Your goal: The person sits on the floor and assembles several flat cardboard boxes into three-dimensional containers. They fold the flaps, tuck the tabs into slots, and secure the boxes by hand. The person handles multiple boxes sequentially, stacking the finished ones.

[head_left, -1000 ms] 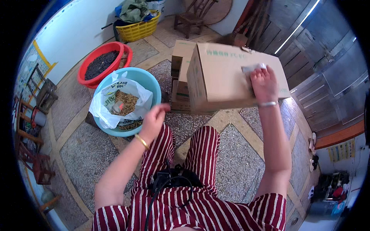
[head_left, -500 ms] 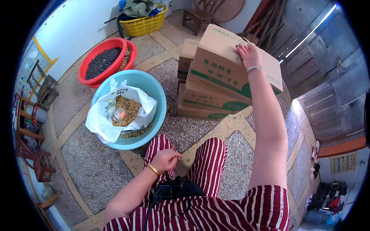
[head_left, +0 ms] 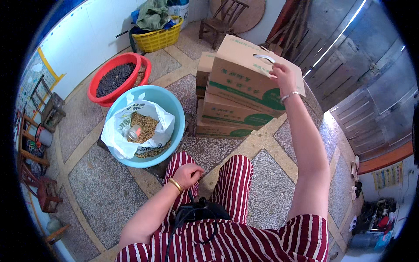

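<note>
Meanwhile the right hand (head_left: 283,77) had moved along the top cardboard box (head_left: 251,74) from where it lay a second before: then it pressed flat on the lid, and now its grip was closed on the far upper edge, just beside the white handle strap (head_left: 264,57). The box had tipped in that time too, its near side lifted so that it sat tilted on the lower boxes (head_left: 227,114) under it. By my judgement the box was being raised or swung off the stack rather than merely steadied.

The left hand (head_left: 187,174) had drawn back as well. Earlier it reached out toward the blue basin (head_left: 175,114); now it rested on the striped trouser knee, well apart from the box, fingers curled loosely and holding nothing that I could see.

Left of and below the right grip, the blue basin stood on the floor with a white plastic bag (head_left: 117,140) opened inside it. The bag held yellowish grain, and a small glass jar (head_left: 134,132) lay on the grain. Farther left of the grip was a red basin (head_left: 101,97) filled with dark seeds or beans. Beyond it, a yellow basket (head_left: 160,38) carried a heap of green cloth. What the boxes held could not be seen.
</note>
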`<state>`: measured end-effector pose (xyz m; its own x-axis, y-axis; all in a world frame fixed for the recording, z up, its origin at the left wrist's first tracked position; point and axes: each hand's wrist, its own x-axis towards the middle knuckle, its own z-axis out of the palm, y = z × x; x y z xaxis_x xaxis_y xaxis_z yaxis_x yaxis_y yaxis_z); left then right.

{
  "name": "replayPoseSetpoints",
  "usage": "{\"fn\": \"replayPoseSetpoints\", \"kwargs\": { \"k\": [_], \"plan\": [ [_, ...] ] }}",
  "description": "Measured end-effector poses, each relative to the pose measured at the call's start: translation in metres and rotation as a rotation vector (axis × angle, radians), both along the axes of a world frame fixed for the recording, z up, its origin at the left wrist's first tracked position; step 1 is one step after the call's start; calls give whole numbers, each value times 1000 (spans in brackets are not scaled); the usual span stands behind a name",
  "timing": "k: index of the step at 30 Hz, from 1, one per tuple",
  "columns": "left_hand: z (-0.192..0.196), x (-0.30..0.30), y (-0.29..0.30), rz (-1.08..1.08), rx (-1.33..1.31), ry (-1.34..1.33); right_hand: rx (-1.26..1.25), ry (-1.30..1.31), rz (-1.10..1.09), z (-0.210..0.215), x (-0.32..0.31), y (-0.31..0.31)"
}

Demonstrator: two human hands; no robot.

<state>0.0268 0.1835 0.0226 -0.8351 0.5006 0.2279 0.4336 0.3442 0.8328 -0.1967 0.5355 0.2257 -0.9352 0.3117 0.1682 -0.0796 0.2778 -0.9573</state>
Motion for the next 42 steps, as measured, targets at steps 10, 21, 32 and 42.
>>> {"fn": "replayPoseSetpoints", "kwargs": {
  "k": [10,21,32,42],
  "plan": [
    [0,2,6,-20,-29,29,807,-46,-585,-64,72,76],
    [-4,-6,0,-11,13,55,547,-50,-419,-71,36,61],
    [-3,-8,0,3,67,55,644,-91,-373,-73,-35,72],
    [-2,-5,-1,19,59,73,517,104,-65,-170,70,40]
  ]
}}
